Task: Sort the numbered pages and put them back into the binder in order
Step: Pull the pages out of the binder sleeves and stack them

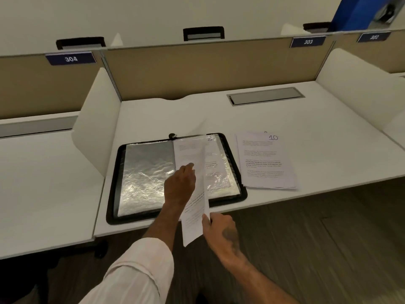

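Observation:
A black zip binder (114,194) lies open on the white desk, its clear plastic sleeves (144,176) shining. A printed page (194,224) runs from the binder's right half down past the desk's front edge. My right hand (223,235) pinches that page at its lower end. My left hand (180,185) rests over the binder's middle with fingers on the upper part of the page and the sleeve. A page marked 8 (209,138) shows at the top of the right half. To the right of the binder sits a stack of loose pages (265,161), the top one marked 10.
The white desk (306,119) has white side dividers and a tan back panel (208,69). A metal cable hatch (265,96) is set into the desk at the back right. Blue signs read 304, 303 and 302. The desk's front edge runs just below the binder.

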### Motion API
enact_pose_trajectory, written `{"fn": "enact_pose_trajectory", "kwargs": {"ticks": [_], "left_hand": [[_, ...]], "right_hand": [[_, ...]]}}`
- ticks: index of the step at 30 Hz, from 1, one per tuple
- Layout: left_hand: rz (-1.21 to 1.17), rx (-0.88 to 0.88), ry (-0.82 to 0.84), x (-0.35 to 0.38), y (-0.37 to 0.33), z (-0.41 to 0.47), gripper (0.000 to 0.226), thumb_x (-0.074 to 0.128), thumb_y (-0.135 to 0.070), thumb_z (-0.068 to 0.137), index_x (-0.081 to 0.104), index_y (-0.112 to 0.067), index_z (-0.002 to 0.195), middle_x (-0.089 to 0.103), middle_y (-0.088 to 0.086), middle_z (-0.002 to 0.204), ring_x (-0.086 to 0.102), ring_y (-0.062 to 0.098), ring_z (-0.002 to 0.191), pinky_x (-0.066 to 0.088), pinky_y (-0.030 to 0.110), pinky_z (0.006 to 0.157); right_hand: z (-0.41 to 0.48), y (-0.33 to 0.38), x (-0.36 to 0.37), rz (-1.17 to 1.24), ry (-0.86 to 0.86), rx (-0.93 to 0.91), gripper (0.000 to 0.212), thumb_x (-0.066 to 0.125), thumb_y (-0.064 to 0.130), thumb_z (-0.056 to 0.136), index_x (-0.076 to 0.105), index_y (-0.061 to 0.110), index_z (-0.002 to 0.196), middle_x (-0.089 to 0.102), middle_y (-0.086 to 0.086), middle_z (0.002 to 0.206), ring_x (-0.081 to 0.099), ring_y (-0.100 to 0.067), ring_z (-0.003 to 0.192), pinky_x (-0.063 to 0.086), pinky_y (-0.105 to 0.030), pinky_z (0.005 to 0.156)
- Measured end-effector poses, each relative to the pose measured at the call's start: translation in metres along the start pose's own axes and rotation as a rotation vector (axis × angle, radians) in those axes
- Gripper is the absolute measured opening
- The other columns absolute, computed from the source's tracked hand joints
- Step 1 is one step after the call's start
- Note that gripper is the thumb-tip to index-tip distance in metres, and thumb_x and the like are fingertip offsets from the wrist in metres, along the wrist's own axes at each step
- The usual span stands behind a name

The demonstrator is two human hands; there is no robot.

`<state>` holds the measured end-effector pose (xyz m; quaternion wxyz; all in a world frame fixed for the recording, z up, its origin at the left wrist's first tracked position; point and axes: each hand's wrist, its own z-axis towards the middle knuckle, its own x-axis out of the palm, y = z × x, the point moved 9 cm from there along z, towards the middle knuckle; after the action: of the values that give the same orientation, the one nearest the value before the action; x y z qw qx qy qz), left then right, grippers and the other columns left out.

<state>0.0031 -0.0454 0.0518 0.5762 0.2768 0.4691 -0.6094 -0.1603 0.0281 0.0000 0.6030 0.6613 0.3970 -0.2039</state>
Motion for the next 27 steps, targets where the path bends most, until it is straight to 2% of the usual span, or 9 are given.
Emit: {"fn": "enact_pose_trajectory", "kwargs": {"ticks": [3,8,10,13,17,20,22,24,27], "left_hand": [[-0.041,-0.095,-0.028,-0.017,0.013,-0.005,0.027,0.062,-0.018,0.093,0.062,-0.012,0.119,0.070,0.006,0.083,0.062,0.021,0.052,0.049,0.027,0.045],[-0.092,-0.298,-0.061,-0.035,0.044,-0.020,0.033,0.056,-0.018,0.097,0.056,-0.011,0.130,0.071,0.011,0.092,0.065,0.028,0.064,0.056,0.038,0.058],[-0.134,-0.401,-0.060,-0.041,0.055,-0.025,0.035,0.053,-0.018,0.098,0.052,-0.012,0.132,0.070,0.014,0.095,0.066,0.033,0.075,0.056,0.041,0.066],[-0.163,-0.521,-0.080,-0.048,0.067,-0.036,0.036,0.052,-0.017,0.098,0.050,-0.012,0.134,0.068,0.018,0.097,0.065,0.038,0.087,0.047,0.040,0.071],[-0.192,-0.657,-0.100,-0.054,0.085,-0.051,0.038,0.051,-0.013,0.097,0.050,-0.014,0.134,0.066,0.024,0.101,0.063,0.041,0.092,0.043,0.039,0.071],[-0.234,-0.755,-0.117,-0.052,0.104,-0.062,0.038,0.051,-0.013,0.096,0.051,-0.016,0.134,0.065,0.026,0.106,0.062,0.044,0.098,0.050,0.046,0.078],[-0.267,-0.808,-0.115,-0.048,0.117,-0.067,0.037,0.051,-0.014,0.096,0.052,-0.017,0.133,0.065,0.026,0.110,0.061,0.044,0.100,0.052,0.049,0.082],[-0.305,-0.870,-0.120,-0.046,0.130,-0.073,0.035,0.052,-0.017,0.096,0.053,-0.019,0.131,0.064,0.025,0.112,0.061,0.044,0.102,0.052,0.050,0.084],[-0.398,-0.950,-0.124,-0.040,0.149,-0.083,0.035,0.052,-0.015,0.098,0.053,-0.019,0.132,0.063,0.023,0.118,0.060,0.041,0.108,0.050,0.049,0.087]], "right_hand": [[-0.008,0.005,-0.004,-0.089,0.031,-0.082,0.026,0.059,0.046,0.093,0.067,0.023,0.102,0.071,0.007,0.105,0.070,-0.006,0.084,0.056,-0.016,0.065],[-0.022,0.023,-0.033,-0.253,0.016,-0.306,0.022,0.055,0.040,0.096,0.067,0.022,0.092,0.070,0.008,0.090,0.057,0.000,0.067,0.039,-0.008,0.057],[-0.018,0.014,-0.039,-0.317,0.023,-0.341,0.021,0.053,0.038,0.096,0.065,0.023,0.088,0.071,0.008,0.088,0.058,0.000,0.065,0.040,-0.009,0.057],[-0.009,0.013,-0.066,-0.358,-0.023,-0.378,0.025,0.047,0.042,0.095,0.059,0.026,0.081,0.071,0.008,0.079,0.054,0.005,0.056,0.034,-0.008,0.043],[-0.016,0.074,-0.136,-0.254,-0.041,-0.537,0.033,0.047,0.032,0.100,0.066,0.014,0.080,0.065,0.004,0.070,0.055,-0.006,0.053,0.042,-0.015,0.052],[0.000,0.088,-0.168,-0.126,0.043,-0.501,0.037,0.045,0.034,0.102,0.065,0.011,0.081,0.062,0.002,0.066,0.055,-0.008,0.048,0.036,-0.015,0.044],[0.015,0.089,-0.183,-0.052,0.065,-0.455,0.035,0.047,0.033,0.102,0.064,0.013,0.079,0.063,-0.001,0.067,0.059,-0.012,0.052,0.042,-0.017,0.043],[0.031,0.088,-0.203,0.026,0.048,-0.397,0.034,0.049,0.035,0.101,0.064,0.015,0.077,0.067,-0.003,0.071,0.065,-0.013,0.057,0.052,-0.022,0.050],[0.064,0.067,-0.217,0.229,0.017,-0.253,0.031,0.056,0.037,0.097,0.071,0.010,0.092,0.072,-0.004,0.083,0.071,-0.017,0.071,0.061,-0.034,0.066]]}}
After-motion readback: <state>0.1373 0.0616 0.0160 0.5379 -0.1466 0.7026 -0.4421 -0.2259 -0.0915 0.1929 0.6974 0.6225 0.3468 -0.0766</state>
